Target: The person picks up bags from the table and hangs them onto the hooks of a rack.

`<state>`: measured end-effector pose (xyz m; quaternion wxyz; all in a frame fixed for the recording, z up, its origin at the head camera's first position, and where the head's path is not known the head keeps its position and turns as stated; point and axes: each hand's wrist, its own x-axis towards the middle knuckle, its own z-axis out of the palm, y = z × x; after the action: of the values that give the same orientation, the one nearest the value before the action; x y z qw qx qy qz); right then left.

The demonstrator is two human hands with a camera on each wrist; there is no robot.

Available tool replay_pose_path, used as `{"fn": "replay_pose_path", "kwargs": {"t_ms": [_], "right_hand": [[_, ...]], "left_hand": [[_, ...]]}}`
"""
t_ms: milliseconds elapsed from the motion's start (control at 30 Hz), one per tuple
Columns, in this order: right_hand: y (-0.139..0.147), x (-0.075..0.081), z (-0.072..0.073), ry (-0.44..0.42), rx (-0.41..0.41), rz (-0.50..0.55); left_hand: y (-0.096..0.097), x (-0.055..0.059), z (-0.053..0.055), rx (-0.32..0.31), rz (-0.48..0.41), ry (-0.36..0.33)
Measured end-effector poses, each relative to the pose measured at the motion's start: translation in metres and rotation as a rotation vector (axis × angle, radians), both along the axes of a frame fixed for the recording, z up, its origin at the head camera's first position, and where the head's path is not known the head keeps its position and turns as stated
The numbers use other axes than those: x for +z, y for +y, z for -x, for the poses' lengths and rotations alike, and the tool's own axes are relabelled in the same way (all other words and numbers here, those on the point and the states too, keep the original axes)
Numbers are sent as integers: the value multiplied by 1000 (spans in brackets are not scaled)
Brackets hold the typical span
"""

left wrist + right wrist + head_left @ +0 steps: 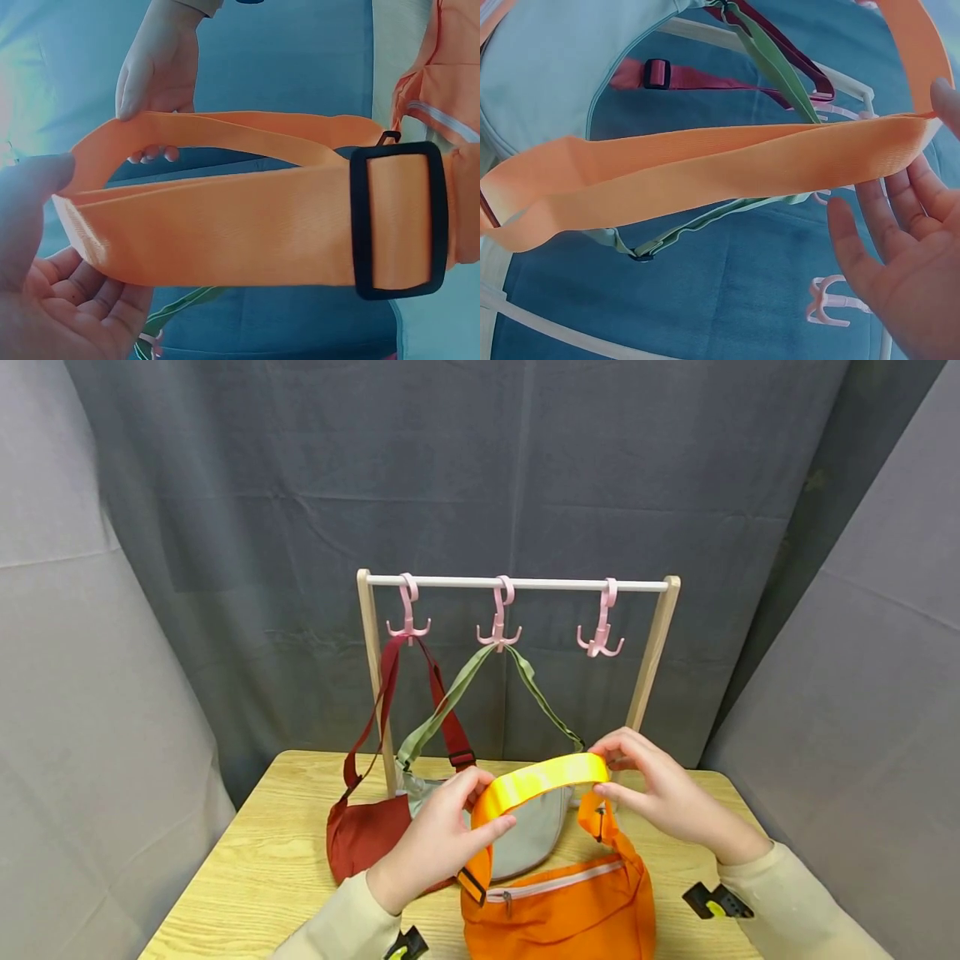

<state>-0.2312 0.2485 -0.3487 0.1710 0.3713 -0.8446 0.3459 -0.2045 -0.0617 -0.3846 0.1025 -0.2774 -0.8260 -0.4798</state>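
Observation:
An orange bag [558,914] with a pale zip is at the table's front, its wide strap [540,781] raised in a loop toward the rack. My left hand [446,835] pinches the strap's left bend between thumb and fingers, as the left wrist view also shows, with a black slider buckle [360,225] farther along the webbing. At the right bend, my right hand [660,793] pinches the strap between thumb and fingers. In the right wrist view, the strap [727,172] stretches across to that hand's fingers [881,214].
Behind stands a wooden-legged rack with a white bar [555,583] carrying three pink hooks. A dark red bag [367,835] hangs by its strap from the left hook [407,610]; a grey-green bag [532,835] from the middle hook [499,618]. The right hook [602,622] is beyond my right hand.

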Motion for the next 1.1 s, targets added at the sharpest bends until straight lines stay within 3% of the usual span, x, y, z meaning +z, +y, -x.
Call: {"fn": "replay_pose_path", "kwargs": {"t_ms": [233, 433, 767, 1100], "right_hand": [[-1, 7, 1, -42, -42, -6], [-2, 14, 3, -20, -38, 19], [-4, 27, 8, -39, -65, -1], [1, 36, 13, -66, -111, 6]], "left_hand": [[3, 12, 2, 13, -14, -1], [4, 24, 4, 14, -30, 6], [1, 38, 12, 6, -85, -39], [4, 52, 19, 1, -110, -16]]}}
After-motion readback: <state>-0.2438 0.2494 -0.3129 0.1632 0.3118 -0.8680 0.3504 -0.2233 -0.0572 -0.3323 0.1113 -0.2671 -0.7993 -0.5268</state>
